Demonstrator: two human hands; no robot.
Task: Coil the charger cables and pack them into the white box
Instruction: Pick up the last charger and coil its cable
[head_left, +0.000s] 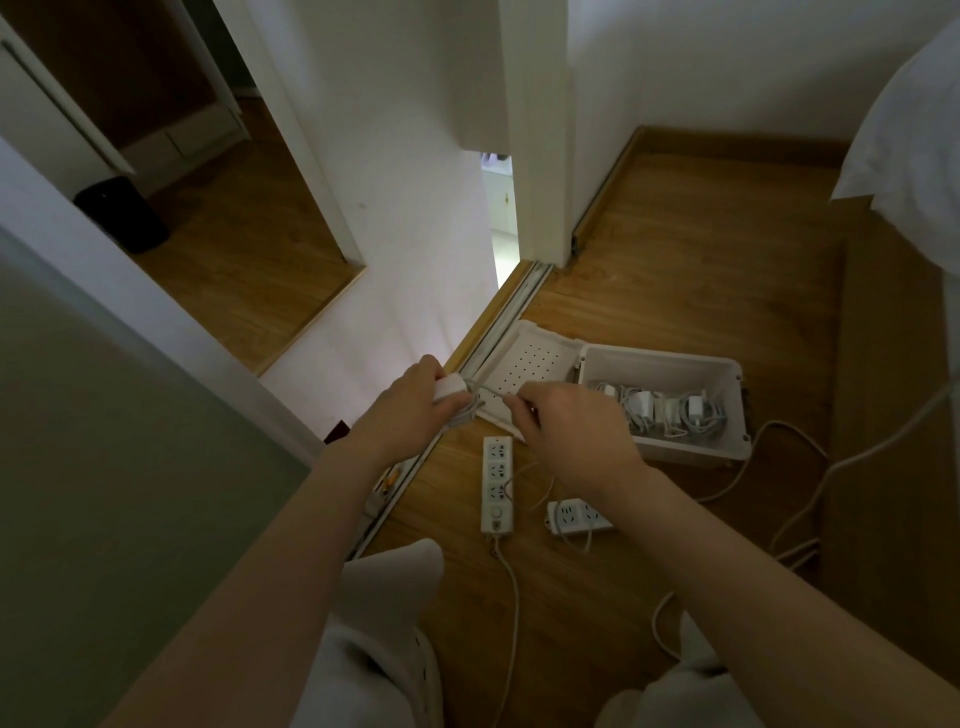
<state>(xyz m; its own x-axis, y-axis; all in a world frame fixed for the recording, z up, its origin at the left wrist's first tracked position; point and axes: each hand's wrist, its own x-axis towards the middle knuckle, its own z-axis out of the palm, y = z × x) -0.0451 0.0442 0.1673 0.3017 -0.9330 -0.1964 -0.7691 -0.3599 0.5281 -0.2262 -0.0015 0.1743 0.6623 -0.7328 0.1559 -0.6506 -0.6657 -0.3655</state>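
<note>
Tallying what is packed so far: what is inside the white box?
In the white box, several chargers with coiled cables lie along the near side. The right hand covers the near left corner, hiding anything there.

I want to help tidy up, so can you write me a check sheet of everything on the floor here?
Surface: wooden floor.
Job's things: white box open, lid swung out to its left, coiled chargers inside.
Clutter: long power strip and short power strip in front of the box.
Grips: left hand holds a charger brick; right hand pinches its cable.
Cables: loose white cords trail right of the box.
Surroundings: white wall, door track, white bedding, black bin.
</note>
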